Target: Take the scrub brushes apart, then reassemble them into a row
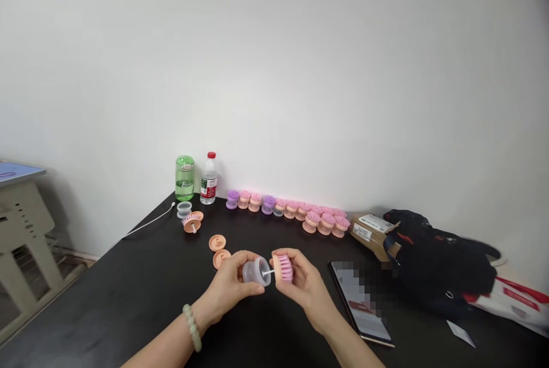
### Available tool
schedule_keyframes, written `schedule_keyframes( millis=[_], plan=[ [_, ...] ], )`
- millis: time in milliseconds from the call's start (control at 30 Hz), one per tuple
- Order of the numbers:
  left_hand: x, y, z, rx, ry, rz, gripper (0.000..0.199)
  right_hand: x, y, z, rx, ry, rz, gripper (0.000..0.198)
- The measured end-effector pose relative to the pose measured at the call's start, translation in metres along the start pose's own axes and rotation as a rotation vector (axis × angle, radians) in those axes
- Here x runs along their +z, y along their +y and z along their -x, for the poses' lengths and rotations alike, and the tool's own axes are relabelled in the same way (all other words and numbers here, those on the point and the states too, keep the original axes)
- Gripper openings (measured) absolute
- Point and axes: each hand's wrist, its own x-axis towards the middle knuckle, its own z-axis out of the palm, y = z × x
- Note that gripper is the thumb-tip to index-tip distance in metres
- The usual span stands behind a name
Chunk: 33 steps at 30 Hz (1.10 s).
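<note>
My left hand (237, 279), with a beaded bracelet on its wrist, is closed around a translucent cup-shaped base (257, 272) whose opening faces right. In my right hand (305, 285) is a scrub brush head (283, 269) with pink bristles and a peach rim, held on its side. A thin white stem runs from the brush head into the mouth of the base. Just beyond my left hand lie two round peach discs (217, 242). Farther back left, another pink-bristled brush head (191, 222) lies tipped over beside a translucent ring-shaped cup (184, 209).
Several finished-looking pink and purple brushes (290, 209) line the wall. A green bottle (185, 179) and a red-capped water bottle (209, 179) stand back left, near a white cable (148, 224). At right are a tablet (358, 299), a cardboard box (372, 235) and a black bag (441, 265).
</note>
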Motion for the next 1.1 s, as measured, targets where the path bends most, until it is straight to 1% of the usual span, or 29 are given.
schedule_keyframes(
  millis=[167, 300, 433, 533, 633, 733, 800, 867, 933, 1033, 1100],
  plan=[
    [0.002, 0.002, 0.003, 0.016, -0.061, -0.128, 0.050, 0.006, 0.016, 0.008, -0.139, -0.024, 0.139, 0.035],
    [0.007, 0.008, 0.007, -0.034, -0.080, -0.139, 0.046, 0.002, 0.020, 0.020, -0.159, -0.025, 0.239, 0.036],
    [0.015, 0.009, 0.011, -0.092, -0.161, -0.038, 0.043, -0.006, 0.016, 0.028, -0.199, -0.044, 0.358, 0.042],
    [0.016, 0.006, 0.012, -0.127, -0.197, 0.040, 0.043, -0.008, 0.011, 0.030, -0.271, -0.063, 0.406, 0.041],
    [0.017, 0.003, 0.012, -0.156, -0.202, 0.085, 0.042, -0.006, 0.005, 0.028, -0.364, -0.080, 0.436, 0.038],
    [0.017, 0.004, 0.012, -0.255, -0.236, 0.186, 0.041, -0.006, -0.001, 0.027, -0.466, -0.145, 0.447, 0.034],
    [0.018, 0.005, 0.012, -0.345, -0.278, 0.248, 0.039, -0.007, -0.005, 0.027, -0.498, -0.198, 0.441, 0.034],
    [0.020, 0.005, 0.012, -0.391, -0.289, 0.270, 0.038, -0.009, -0.005, 0.028, -0.488, -0.208, 0.455, 0.035],
    [0.021, 0.006, 0.012, -0.349, -0.259, 0.259, 0.037, -0.010, -0.002, 0.029, -0.452, -0.159, 0.484, 0.036],
    [0.022, 0.006, 0.014, -0.165, -0.215, 0.147, 0.041, -0.008, 0.008, 0.031, -0.325, -0.036, 0.497, 0.037],
    [0.021, 0.007, 0.015, -0.035, -0.201, 0.050, 0.045, -0.004, 0.013, 0.031, -0.173, -0.006, 0.438, 0.029]
  ],
)
